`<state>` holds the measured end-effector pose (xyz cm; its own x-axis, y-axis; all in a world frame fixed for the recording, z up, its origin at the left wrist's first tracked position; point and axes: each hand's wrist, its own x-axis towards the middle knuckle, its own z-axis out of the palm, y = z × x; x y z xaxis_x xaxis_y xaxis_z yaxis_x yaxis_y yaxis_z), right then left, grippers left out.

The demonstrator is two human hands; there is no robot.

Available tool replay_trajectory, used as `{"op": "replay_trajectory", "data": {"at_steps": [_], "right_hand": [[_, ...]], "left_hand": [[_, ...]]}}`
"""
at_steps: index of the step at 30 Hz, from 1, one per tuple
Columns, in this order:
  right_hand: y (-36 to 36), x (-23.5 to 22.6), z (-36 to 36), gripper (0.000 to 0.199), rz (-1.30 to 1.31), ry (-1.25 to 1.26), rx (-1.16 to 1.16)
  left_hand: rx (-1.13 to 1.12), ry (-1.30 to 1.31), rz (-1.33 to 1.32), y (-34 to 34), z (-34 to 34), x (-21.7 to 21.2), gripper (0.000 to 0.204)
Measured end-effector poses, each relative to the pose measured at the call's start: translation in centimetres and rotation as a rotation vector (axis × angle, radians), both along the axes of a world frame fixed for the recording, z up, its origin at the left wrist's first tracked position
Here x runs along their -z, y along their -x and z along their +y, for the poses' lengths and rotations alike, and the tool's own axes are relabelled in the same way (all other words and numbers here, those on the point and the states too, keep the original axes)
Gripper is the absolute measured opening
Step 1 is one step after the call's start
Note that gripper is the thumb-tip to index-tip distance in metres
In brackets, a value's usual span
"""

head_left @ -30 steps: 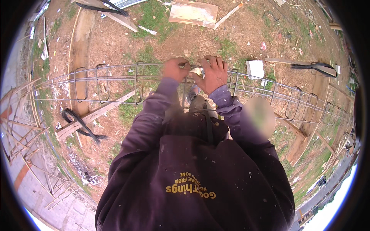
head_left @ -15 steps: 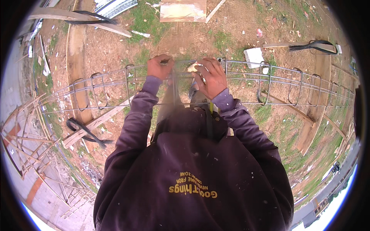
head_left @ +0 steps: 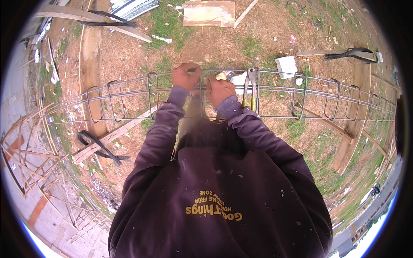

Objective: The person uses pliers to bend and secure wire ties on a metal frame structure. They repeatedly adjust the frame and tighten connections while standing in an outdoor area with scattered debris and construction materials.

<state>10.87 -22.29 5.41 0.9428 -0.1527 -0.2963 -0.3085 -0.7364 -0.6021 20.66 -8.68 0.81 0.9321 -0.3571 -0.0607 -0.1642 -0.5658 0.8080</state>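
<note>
A long steel rebar cage (head_left: 275, 116) crosses in front of me, its thin bars joined by bent rectangular stirrups. My left hand (head_left: 186, 76) is closed by the upper bars, its fingers against a stirrup (head_left: 201, 101) that stands between my hands. A small dark patch shows at its knuckles; I cannot tell what it is. Just right of that stirrup, my right hand (head_left: 220, 91) is closed with fingertips pinched at the bars; whatever they hold is hidden. Pincers (head_left: 250, 89) with yellow-green handles hang on the cage, right of my right hand.
Wooden planks (head_left: 115, 134) support the cage on both sides. Bundles of black tie wire (head_left: 101, 148) hang on timbers, with another bundle (head_left: 350, 54) at far right. A white block (head_left: 286, 67) and a board (head_left: 209, 13) lie on littered, grassy ground. Timber framing (head_left: 36, 159) stands left.
My right hand has moved left and down, from spread fingers to a pinch beside the stirrup. The pincers now show on the cage. My left hand stays by the stirrup, which is less blurred.
</note>
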Motion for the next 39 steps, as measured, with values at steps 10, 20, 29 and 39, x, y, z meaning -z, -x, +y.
{"op": "replay_trajectory", "data": {"at_steps": [10, 20, 29, 39], "right_hand": [[-3.6, 2.5, 0.3, 0.036, 0.287, 0.030, 0.030], [-3.2, -0.1, -1.1, 0.018, -0.277, 0.240, -0.165], [-7.6, -6.1, -3.3, 0.020, -0.093, 0.247, -0.651], [-14.0, -0.6, -4.0, 0.020, 0.120, 0.567, -0.562]], "left_hand": [[-0.018, -0.032, -0.056, 0.1, -0.3, -0.4, 0.020], [-0.022, 0.088, -0.190, 0.6, -0.2, 0.8, 0.017], [0.116, 0.101, -0.146, 0.6, 1.3, -0.1, 0.029], [-0.140, 0.171, -0.015, 1.2, -0.3, -0.2, 0.044]]}}
